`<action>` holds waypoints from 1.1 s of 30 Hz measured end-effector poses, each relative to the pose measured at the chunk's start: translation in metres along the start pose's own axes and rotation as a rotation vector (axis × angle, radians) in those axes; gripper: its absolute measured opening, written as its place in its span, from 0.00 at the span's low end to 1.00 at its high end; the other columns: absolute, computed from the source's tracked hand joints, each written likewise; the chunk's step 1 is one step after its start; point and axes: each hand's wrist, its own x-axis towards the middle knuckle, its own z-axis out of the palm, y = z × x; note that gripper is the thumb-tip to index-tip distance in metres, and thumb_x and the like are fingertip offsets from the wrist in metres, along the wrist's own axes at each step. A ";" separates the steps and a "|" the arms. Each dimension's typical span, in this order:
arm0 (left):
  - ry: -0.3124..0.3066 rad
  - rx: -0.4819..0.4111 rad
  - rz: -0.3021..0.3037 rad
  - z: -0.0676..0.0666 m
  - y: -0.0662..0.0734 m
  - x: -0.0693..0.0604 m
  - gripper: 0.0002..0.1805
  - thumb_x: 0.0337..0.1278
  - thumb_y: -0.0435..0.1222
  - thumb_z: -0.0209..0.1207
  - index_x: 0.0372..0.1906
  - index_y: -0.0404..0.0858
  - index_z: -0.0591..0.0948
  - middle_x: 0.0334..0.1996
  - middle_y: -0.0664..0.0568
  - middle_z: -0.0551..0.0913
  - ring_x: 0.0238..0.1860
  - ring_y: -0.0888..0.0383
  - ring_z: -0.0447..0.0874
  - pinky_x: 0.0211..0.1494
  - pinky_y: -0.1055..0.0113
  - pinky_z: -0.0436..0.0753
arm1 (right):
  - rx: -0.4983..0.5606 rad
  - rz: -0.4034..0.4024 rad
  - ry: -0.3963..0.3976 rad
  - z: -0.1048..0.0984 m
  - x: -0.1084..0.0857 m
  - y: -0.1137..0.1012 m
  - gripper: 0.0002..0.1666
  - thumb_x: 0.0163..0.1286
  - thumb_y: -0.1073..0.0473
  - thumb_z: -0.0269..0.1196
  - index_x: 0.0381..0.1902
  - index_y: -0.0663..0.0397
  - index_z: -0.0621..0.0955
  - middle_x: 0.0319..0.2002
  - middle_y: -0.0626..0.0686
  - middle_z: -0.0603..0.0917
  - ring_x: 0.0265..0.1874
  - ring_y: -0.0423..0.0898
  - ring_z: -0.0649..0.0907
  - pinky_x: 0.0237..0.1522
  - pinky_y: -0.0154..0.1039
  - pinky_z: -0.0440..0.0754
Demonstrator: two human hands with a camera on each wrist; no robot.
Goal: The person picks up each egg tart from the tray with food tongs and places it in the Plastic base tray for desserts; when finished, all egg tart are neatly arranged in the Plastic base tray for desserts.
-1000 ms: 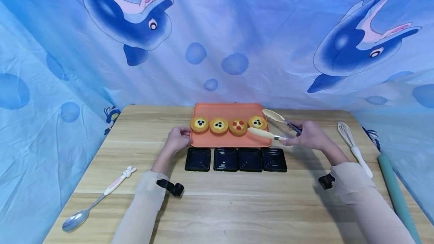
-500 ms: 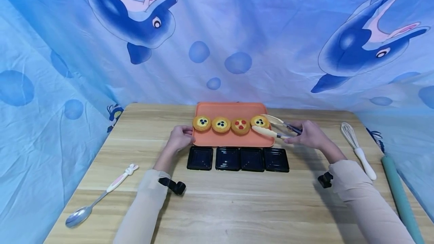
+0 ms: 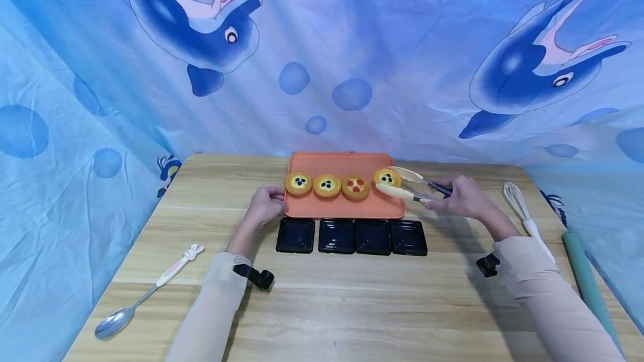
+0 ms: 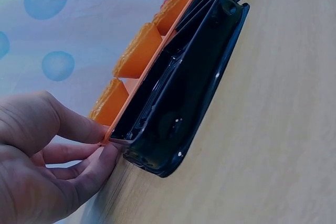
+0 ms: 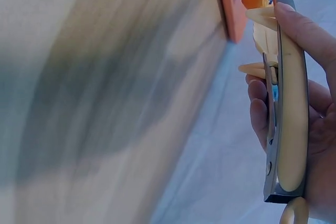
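Observation:
My left hand (image 3: 265, 205) pinches the left rim of an orange tray (image 3: 347, 208), thumb above and fingertips below in the left wrist view. On the tray stand tarts in a row: two blueberry tarts (image 3: 327, 185) at the left and a red-topped tart (image 3: 355, 188) beside them. In my right hand (image 3: 462, 197) is a pair of food tongs (image 5: 292, 114) with cream tips. Those tips sit either side of the rightmost blueberry tart (image 3: 386, 176), at the tray's right end; it appears slightly lifted. Several black square trays (image 3: 372, 237) line the near side of the orange tray.
A spoon with a rabbit handle (image 3: 173, 271) lies at the left of the wooden table (image 3: 322, 306). To the right are a whisk (image 3: 525, 219) and a green rolling pin (image 3: 586, 278). A blue dolphin-print curtain (image 3: 322, 43) hangs behind the table.
The tongs have moved in around the rightmost blueberry tart and closed nearer to it. That tart has shifted slightly right and away from the row. My left hand stays at the tray rim.

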 end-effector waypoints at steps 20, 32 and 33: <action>-0.010 -0.013 -0.008 -0.002 -0.001 0.001 0.25 0.48 0.18 0.59 0.57 0.24 0.75 0.46 0.35 0.79 0.40 0.48 0.81 0.37 0.66 0.85 | -0.090 -0.057 0.058 -0.045 -0.055 -0.027 0.41 0.52 0.45 0.78 0.58 0.65 0.81 0.21 0.46 0.76 0.15 0.40 0.65 0.17 0.36 0.64; -0.022 -0.018 0.001 -0.001 -0.003 0.002 0.25 0.49 0.17 0.59 0.57 0.22 0.74 0.46 0.34 0.79 0.40 0.49 0.81 0.37 0.67 0.85 | 0.038 -0.104 -0.008 -0.041 -0.097 -0.018 0.41 0.51 0.51 0.79 0.59 0.66 0.80 0.33 0.50 0.85 0.18 0.36 0.70 0.17 0.33 0.70; -0.019 -0.018 0.002 -0.002 -0.003 0.002 0.25 0.49 0.17 0.59 0.57 0.22 0.74 0.46 0.34 0.79 0.40 0.49 0.81 0.37 0.67 0.85 | 0.042 -0.105 -0.016 -0.039 -0.100 -0.017 0.41 0.51 0.51 0.79 0.59 0.67 0.80 0.33 0.50 0.84 0.18 0.36 0.70 0.17 0.33 0.70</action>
